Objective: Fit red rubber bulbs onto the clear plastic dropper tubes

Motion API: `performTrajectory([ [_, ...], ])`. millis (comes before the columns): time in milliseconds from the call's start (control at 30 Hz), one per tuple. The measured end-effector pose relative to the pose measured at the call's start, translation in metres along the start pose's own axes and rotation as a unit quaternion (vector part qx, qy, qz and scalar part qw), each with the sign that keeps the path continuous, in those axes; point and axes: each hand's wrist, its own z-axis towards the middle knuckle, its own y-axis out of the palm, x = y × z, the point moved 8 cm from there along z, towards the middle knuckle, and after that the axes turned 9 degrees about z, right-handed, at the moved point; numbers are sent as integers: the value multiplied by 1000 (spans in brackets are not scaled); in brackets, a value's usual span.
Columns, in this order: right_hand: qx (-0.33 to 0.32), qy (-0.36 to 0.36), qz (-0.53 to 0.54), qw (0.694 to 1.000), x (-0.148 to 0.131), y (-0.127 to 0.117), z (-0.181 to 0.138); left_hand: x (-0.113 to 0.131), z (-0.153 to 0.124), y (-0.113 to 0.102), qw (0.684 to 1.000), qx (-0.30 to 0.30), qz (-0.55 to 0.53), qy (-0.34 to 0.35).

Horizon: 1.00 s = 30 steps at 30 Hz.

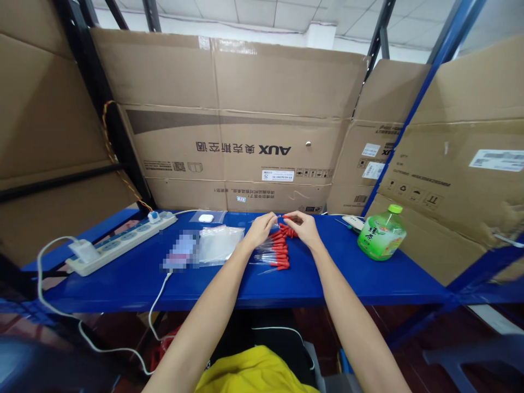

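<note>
A pile of clear droppers with red bulbs (277, 250) lies on the blue shelf (123, 278) in front of me. My left hand (259, 229) rests at the pile's far left, fingers curled in a pinch near a clear bag edge. My right hand (302, 226) is at the pile's far right, fingers pinched on a red-bulbed dropper. The two hands almost meet above the pile. What the left fingers hold is too small to make out.
A stack of clear plastic bags (219, 243) lies left of the pile. A white power strip (120, 241) with cables sits at the far left, a small white case (206, 218) behind. A green drink bottle (381, 233) stands on the right. Cardboard boxes (245, 120) wall the back.
</note>
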Motion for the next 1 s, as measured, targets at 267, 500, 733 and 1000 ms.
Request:
performTrajectory([
  [267, 13, -14, 41, 999, -5, 2, -2, 5, 1, -5, 1000, 27, -11, 4],
  [500, 20, 4, 44, 999, -3, 3, -3, 5, 1, -7, 1000, 30, 7, 3],
  [733, 25, 22, 60, 998, -2, 5, -3, 6, 0, -11, 999, 25, 20, 4],
  [1000, 34, 32, 80, 996, 0, 6, -4, 12, 0, -14, 999, 23, 14, 24],
])
